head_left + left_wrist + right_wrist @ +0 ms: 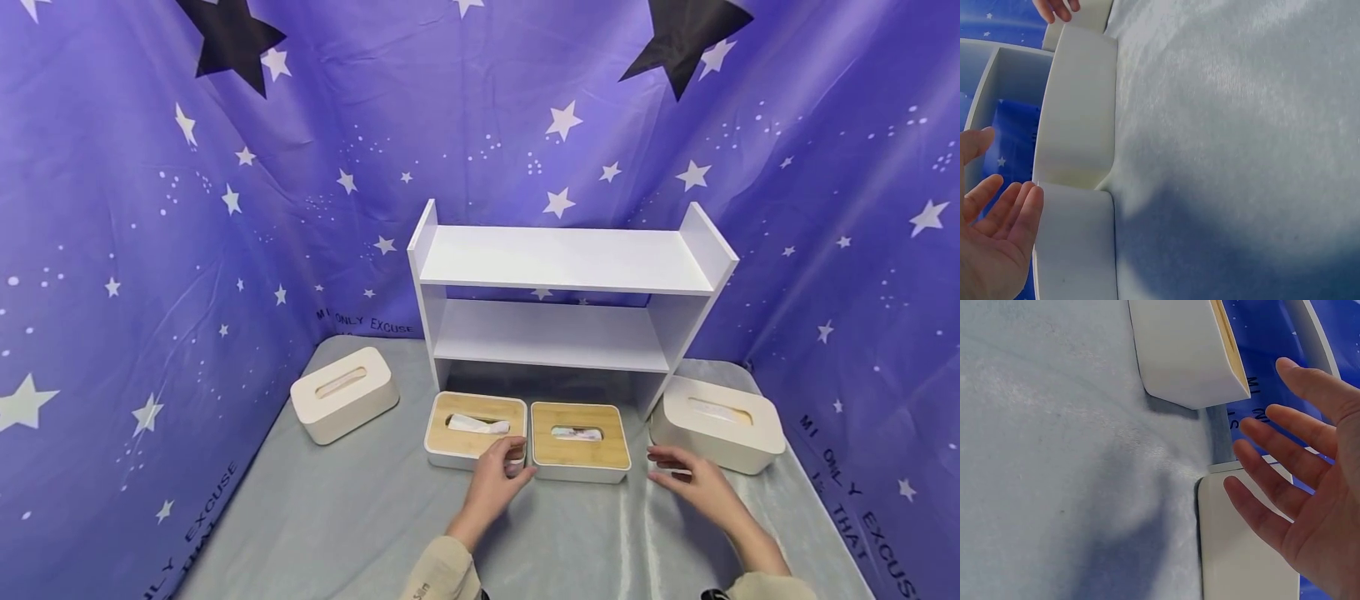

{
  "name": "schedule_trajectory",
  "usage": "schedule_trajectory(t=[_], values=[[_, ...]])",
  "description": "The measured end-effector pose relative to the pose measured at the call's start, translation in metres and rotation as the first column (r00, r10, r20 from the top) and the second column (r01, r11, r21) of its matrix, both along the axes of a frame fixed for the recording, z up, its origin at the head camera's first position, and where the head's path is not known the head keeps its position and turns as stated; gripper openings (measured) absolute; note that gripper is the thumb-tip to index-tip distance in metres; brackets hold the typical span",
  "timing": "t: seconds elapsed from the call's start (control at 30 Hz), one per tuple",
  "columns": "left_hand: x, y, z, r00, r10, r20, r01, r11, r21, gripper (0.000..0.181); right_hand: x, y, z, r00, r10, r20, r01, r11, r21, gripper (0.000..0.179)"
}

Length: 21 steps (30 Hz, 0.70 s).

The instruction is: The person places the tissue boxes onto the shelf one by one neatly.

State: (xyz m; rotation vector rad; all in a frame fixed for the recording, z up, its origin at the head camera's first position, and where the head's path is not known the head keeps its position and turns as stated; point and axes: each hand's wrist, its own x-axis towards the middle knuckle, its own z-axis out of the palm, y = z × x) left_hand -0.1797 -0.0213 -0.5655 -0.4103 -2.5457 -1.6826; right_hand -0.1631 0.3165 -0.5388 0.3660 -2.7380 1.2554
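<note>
Left of centre, a cream box [341,408]; lower centre, a wooden-topped box [461,443], the left hand [495,477] loose and empty at its corner, then a similar box [581,457]; lower right, the empty right hand [701,485], near the rightmost box [712,435].

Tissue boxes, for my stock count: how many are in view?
4: a cream box left of the white shelf, another cream box right of it, and a left wood-topped box and a right wood-topped box side by side in front.
</note>
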Motion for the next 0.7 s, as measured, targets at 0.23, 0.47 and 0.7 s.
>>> schedule_trajectory(t=[0.23, 0.47, 0.7], values=[[0.004, 0.006, -0.003, 0.999, 0.002, 0.036, -0.002, 1.000, 0.004, 0.043, 0.002, 0.000, -0.011, 1.000, -0.016, 0.014, 0.017, 0.999, -0.045, 0.036], [0.009, 0.011, -0.005, 0.999, 0.029, 0.030, -0.028, 0.999, -0.025, 0.045, 0.005, -0.009, -0.015, 0.998, -0.040, 0.044, 0.044, 0.995, -0.091, 0.038], [0.012, 0.018, -0.005, 0.997, 0.057, 0.054, -0.058, 0.998, 0.012, 0.047, 0.005, -0.015, -0.016, 0.996, -0.060, 0.060, 0.068, 0.989, -0.129, 0.039]])
